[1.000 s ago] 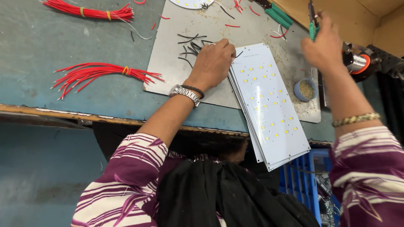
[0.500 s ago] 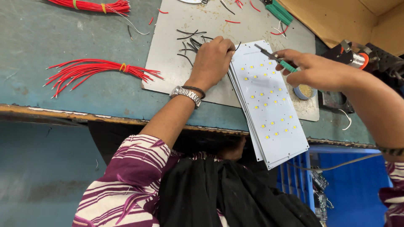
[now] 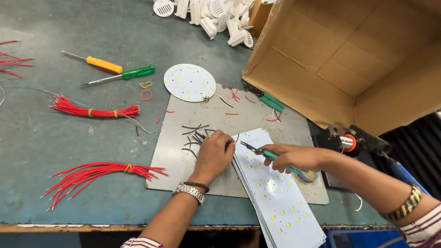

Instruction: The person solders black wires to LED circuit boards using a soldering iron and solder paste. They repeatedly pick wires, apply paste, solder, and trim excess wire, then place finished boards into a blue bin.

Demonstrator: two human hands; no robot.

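My left hand rests on a grey metal sheet, fingers curled over several short black wire pieces beside a stack of white rectangular LED boards. My right hand grips green-handled tweezers, their tips pointing toward my left fingertips over the top board's upper corner. A watch sits on my left wrist.
Bundles of red wires lie left of the sheet. A round LED board, yellow and green screwdrivers, green pliers, a cardboard box, white plastic parts and a soldering iron stand surround it.
The camera has tilted up, showing more of the table. My right hand came down from above the sheet and brought the tweezers next to my left hand.
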